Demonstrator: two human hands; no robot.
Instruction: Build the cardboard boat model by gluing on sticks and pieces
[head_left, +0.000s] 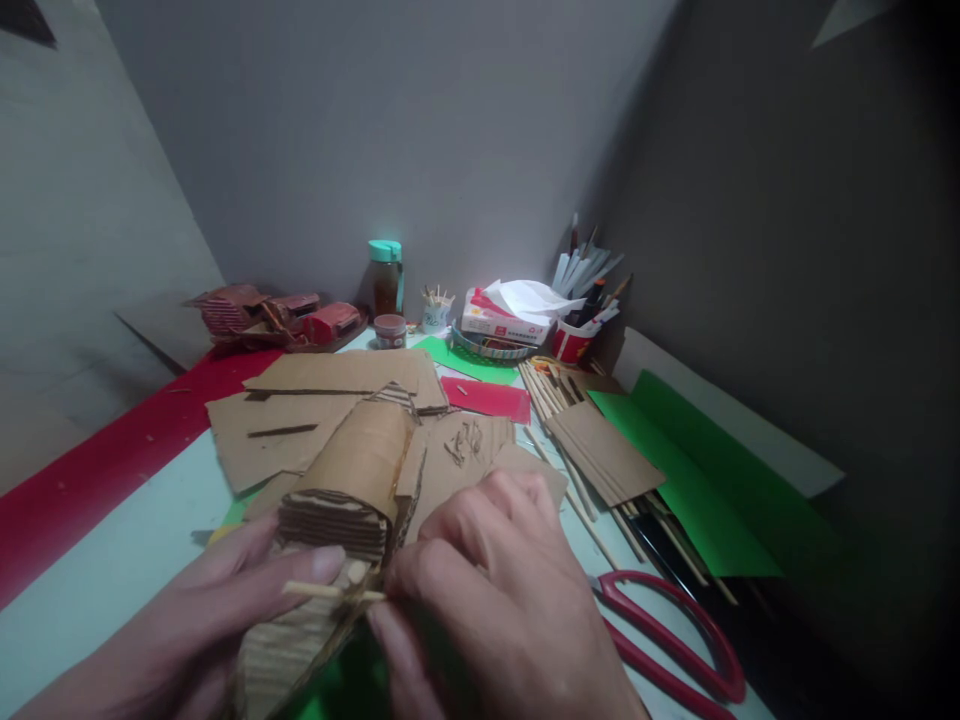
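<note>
Together, the left hand and right hand pinch a thin stick against a corrugated cardboard roll lying between them; red scissors rest on the desk right of the right hand.

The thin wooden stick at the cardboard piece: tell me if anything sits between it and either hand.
Nothing visible does. The left hand touches the thin wooden stick with its thumb, and the right hand pinches its other end against the corrugated cardboard piece. The red scissors lie apart, to the right.
</note>
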